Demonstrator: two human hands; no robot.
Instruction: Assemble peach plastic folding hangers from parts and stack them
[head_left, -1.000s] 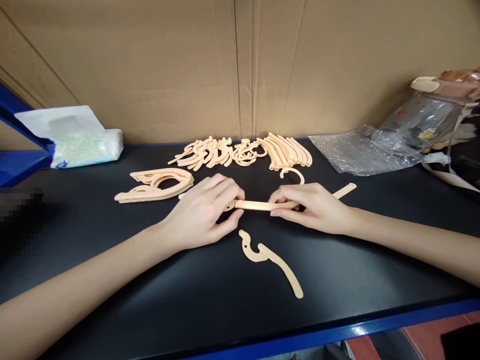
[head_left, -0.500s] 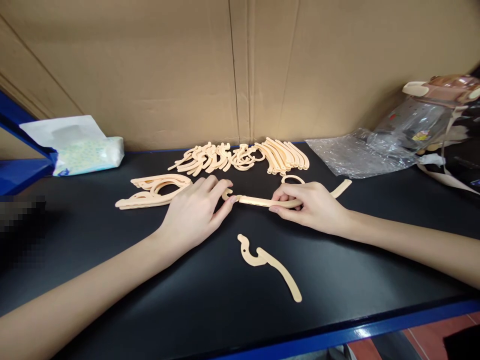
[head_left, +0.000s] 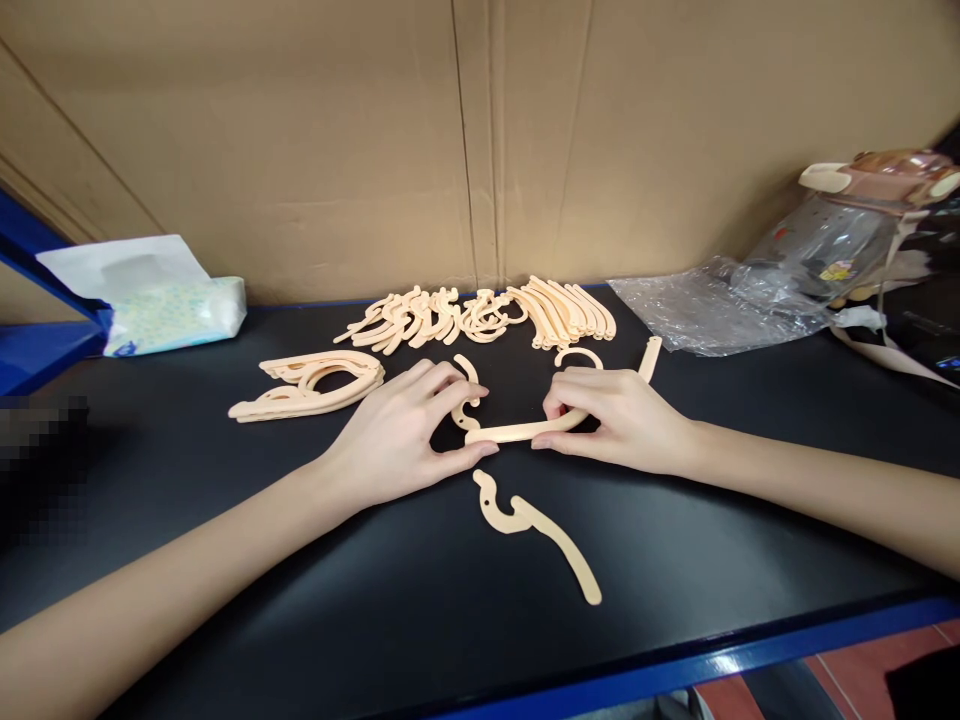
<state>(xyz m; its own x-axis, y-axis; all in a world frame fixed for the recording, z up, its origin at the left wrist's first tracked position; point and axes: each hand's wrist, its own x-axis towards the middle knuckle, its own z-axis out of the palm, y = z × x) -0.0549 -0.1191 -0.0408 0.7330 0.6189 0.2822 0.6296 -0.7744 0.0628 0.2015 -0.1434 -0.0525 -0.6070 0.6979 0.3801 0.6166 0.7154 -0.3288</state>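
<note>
Between my hands is a beige folding clothes hanger, partly covered by my fingers. My right hand grips its right side; a curved hook shows above the knuckles, and a straight arm end sticks out behind them. At its left end, my left hand pinches the hanger with the thumb below and fingers above, near a curved notched piece. The exact joint there is hard to make out. A loose hanger arm with a notched, holed end lies in front of both hands.
Left of my left hand lies a stack of folded hangers. Behind are a pile of curved pieces and a row of arms. A tissue pack, plastic bag and bottle stand toward the cardboard.
The hanger's left end has come nearer to me, and its right arm end has swung upward. My left thumb has moved down and right, and more of the curved piece shows.
</note>
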